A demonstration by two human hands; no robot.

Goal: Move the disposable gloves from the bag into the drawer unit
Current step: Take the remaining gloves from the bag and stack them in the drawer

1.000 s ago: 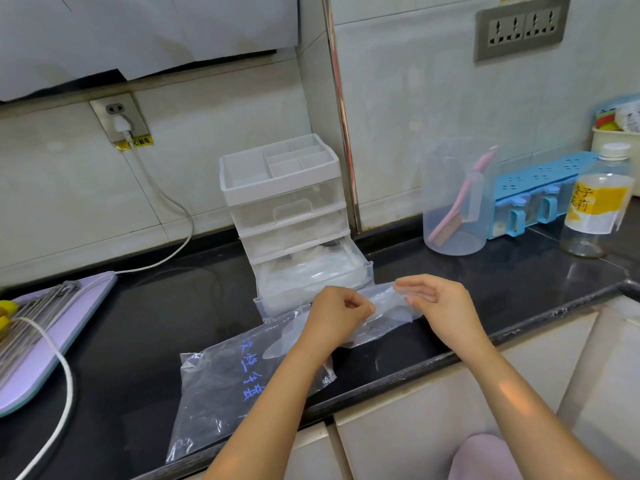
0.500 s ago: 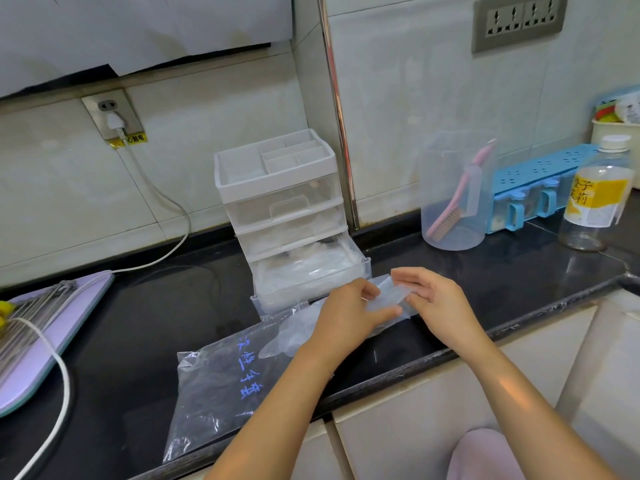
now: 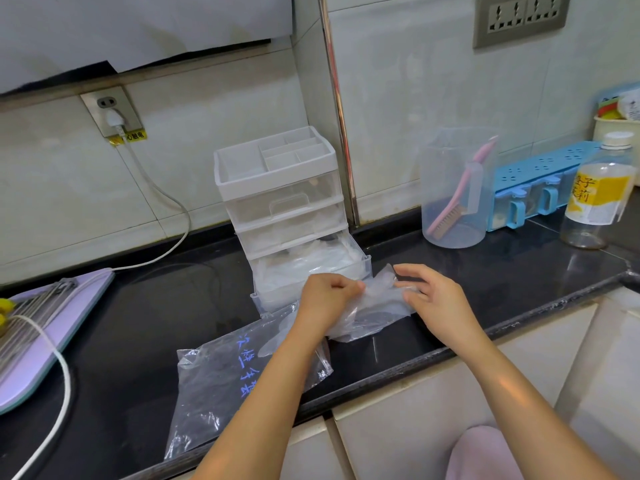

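The left hand point(image 3: 325, 299) and right hand point(image 3: 437, 301) pinch-grip the thin clear plastic glove point(image 3: 377, 304) crosswise just before the open clear bottom drawer point(image 3: 277, 293), left nearer.

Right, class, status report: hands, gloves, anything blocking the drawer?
Left hand, right hand: both pinching clear gloves. Bottom drawer open just behind them, gloves already inside. Bag lies under the left forearm; nothing blocking the drawer.

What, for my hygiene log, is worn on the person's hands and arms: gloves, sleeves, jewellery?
The left hand and right hand are ungloved, with no ring, watch or bracelet showing. The left forearm and right forearm carry no sleeve up to the frame edge. Pale pink clothing shows at the bottom.
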